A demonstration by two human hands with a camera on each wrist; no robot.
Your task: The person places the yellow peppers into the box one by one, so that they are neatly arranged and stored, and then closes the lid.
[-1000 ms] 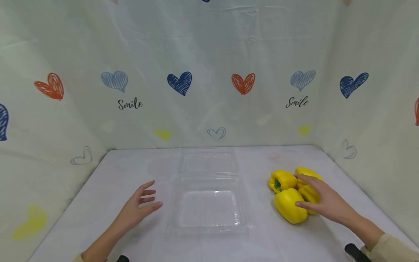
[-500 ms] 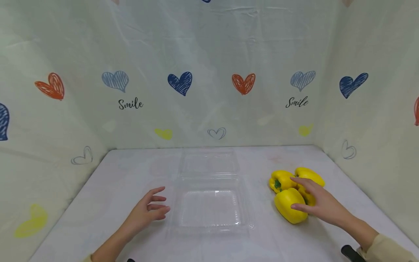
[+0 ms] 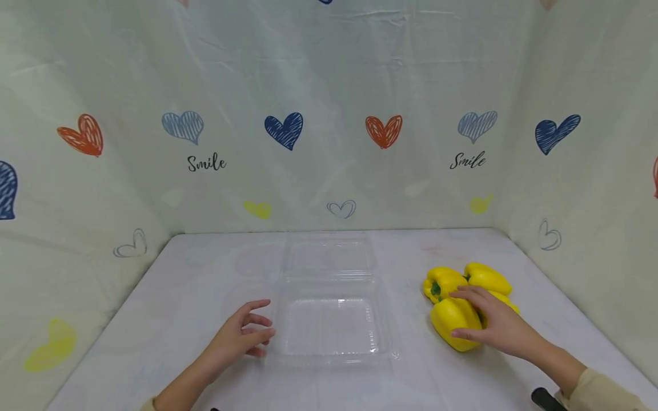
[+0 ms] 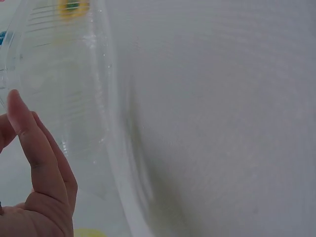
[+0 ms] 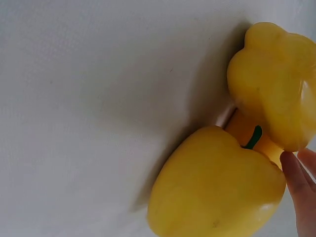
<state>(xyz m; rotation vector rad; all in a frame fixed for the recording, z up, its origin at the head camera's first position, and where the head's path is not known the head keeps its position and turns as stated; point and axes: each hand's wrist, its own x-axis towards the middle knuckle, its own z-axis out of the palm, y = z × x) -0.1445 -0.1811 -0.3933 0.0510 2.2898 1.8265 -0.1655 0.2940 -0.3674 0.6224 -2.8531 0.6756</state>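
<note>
A clear plastic clamshell box (image 3: 329, 361) stands mid-table with its lid (image 3: 329, 258) folded back. My left hand (image 3: 237, 338) hovers by the box's left edge, fingers loosely bent and holding nothing. In the left wrist view the clear box (image 4: 64, 98) lies just beyond the fingertips; I cannot tell whether they touch. Several yellow bell peppers cluster on the right. Over the nearest bell pepper (image 3: 452, 319) is my right hand (image 3: 504, 326), its fingers and thumb spread around it. In the right wrist view, fingertips (image 5: 291, 170) meet the edge of that bell pepper (image 5: 217, 182); a firm hold is not visible.
Behind the nearest pepper are another bell pepper (image 3: 449, 281) with a green stem and one more bell pepper (image 3: 488, 278) to its right. A white cloth covers the table (image 3: 205, 268). A curtain (image 3: 329, 177) printed with hearts surrounds it on the sides and back.
My left hand has moved right and slightly nearer, up to the box's edge. My right hand has shifted left and a little nearer, over the closest bell pepper. Box and peppers have stayed put.
</note>
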